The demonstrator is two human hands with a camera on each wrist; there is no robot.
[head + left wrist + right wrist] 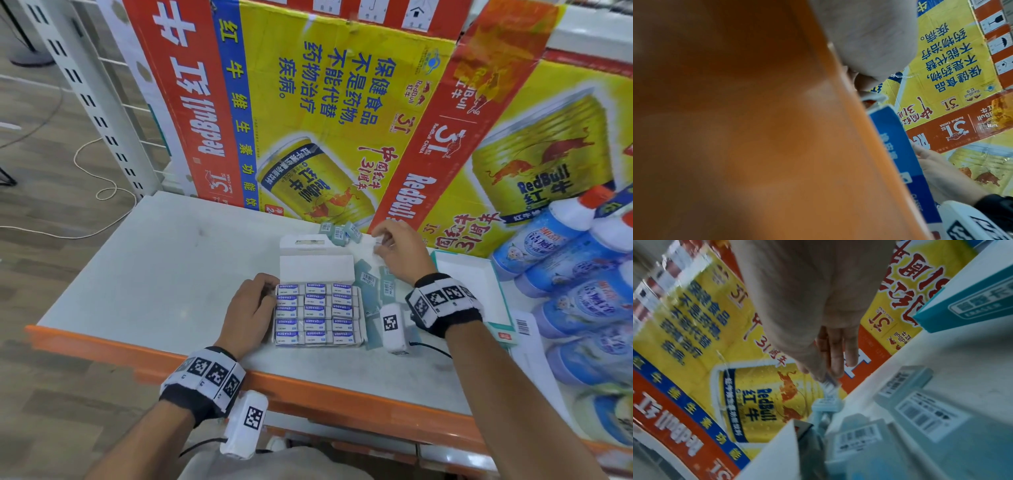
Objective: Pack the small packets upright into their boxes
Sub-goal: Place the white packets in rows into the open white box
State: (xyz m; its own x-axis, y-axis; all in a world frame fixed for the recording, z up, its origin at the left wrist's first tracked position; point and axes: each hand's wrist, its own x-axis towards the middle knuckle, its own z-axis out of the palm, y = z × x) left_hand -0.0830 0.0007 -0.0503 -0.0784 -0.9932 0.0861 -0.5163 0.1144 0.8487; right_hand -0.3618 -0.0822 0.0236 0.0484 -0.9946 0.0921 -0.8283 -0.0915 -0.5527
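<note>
An open box (359, 310) lies on the white shelf, packed with upright rows of blue-and-white eraser packets (315, 312); its white lid flap (317, 269) stands open at the back. My left hand (267, 291) grips the box's left side, whose blue wall (898, 146) shows in the left wrist view. My right hand (378, 240) is behind and to the right of the box, pinching a small clear-wrapped packet (829, 386) between thumb and fingers. Loose teal packets lie behind the lid (339, 233) and right of the box (368, 282).
Red Bull cartons (325, 120) lean along the back of the shelf. A teal eraser box (469, 291) lies open to the right, with blue bottles (582, 291) beyond it. The shelf's orange front edge (308, 387) runs under my wrists. Bare shelf surface (171, 267) spreads left.
</note>
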